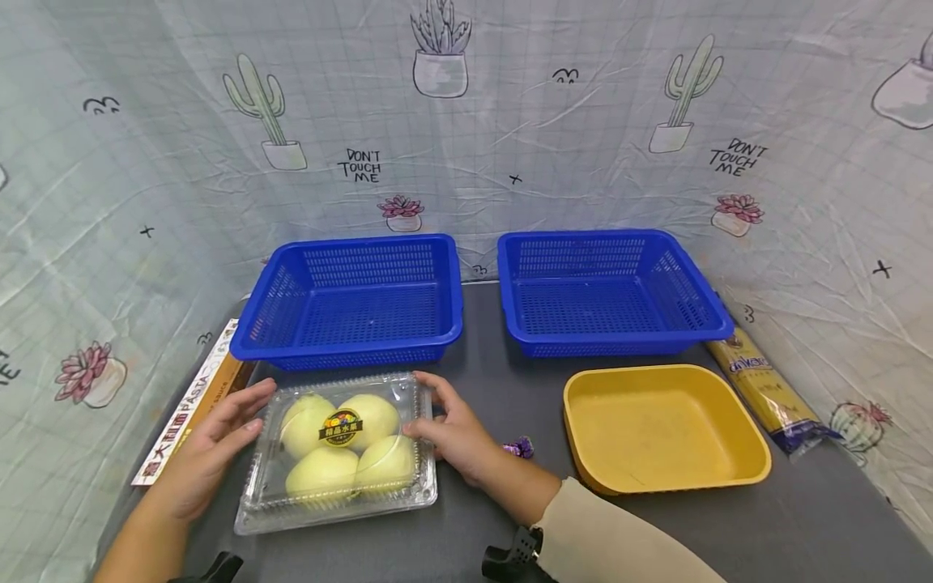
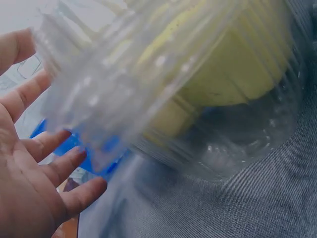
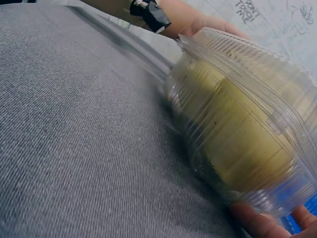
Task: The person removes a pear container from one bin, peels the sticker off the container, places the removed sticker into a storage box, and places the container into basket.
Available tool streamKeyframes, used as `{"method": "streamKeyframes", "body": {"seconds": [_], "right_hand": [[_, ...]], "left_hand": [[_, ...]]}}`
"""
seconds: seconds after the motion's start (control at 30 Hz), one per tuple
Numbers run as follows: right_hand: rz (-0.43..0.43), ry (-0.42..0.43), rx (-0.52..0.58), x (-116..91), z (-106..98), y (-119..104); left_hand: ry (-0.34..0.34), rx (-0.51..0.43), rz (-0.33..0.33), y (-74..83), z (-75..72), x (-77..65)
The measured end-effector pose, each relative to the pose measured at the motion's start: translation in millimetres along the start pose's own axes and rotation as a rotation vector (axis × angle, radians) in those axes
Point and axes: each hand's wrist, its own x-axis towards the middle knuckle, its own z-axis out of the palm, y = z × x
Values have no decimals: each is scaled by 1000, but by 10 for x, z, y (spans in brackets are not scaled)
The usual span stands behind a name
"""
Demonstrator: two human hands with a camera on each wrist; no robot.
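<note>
A clear plastic clamshell box with several round, pale yellow-green fruits inside sits on the grey table in front of me. Its lid bears a black and gold label. At the box's left side is my left hand, fingers spread and fairly straight; the left wrist view has its fingertips right by the ribbed plastic. My right hand holds the right side, with the thumb on the lid's edge and a finger at the far corner. In the right wrist view, fingers reach the box's lower edge.
Two blue mesh baskets stand at the back. A yellow tray lies at right, beside a yellow pasta packet. A pasta box lies at left. A small purple wrapped item shows beyond my right wrist.
</note>
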Motion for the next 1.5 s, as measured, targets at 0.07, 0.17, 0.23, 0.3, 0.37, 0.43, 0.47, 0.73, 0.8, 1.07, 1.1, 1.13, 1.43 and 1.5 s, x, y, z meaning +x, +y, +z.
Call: {"method": "streamKeyframes", "body": {"seconds": [0.07, 0.17, 0.23, 0.3, 0.37, 0.43, 0.47, 0.73, 0.8, 1.07, 1.1, 1.13, 1.43, 1.5], "right_hand": [[-12, 0, -6, 1, 19, 1], [-26, -8, -28, -16, 47, -6], [-29, -11, -50, -24, 56, -13], [-36, -12, -80, -33, 59, -21], [-42, -12, -113, -41, 55, -30], [-48, -13, -139, -49, 48, -31], [-50, -14, -149, -54, 45, -29], [-23, -36, -211, -56, 18, -11], [-11, -35, -242, -65, 6, -33], [-86, -27, -502, -34, -54, -205], [-102, -24, -538, -30, -60, -239], [-121, -19, -574, -30, -64, -276], [-266, -12, -795, 0, -36, -511], [-283, -12, -820, 4, -9, -563]], "left_hand": [[12, 12, -12, -15, -10, -9], [32, 20, -18, -25, -22, -24], [39, 16, -14, -26, -24, -31], [40, 17, -11, -26, -19, -33], [38, 20, -12, -26, -10, -33], [38, 26, -13, -28, 3, -31], [39, 29, -12, -31, 9, -28], [58, 112, -44, -79, 47, -26], [60, 143, -58, -86, 54, -27], [87, 221, -112, -103, 82, -19], [86, 224, -120, -105, 84, -15], [83, 226, -127, -107, 86, -11], [65, 245, -164, -81, 67, -28], [65, 242, -159, -76, 64, -30]]}}
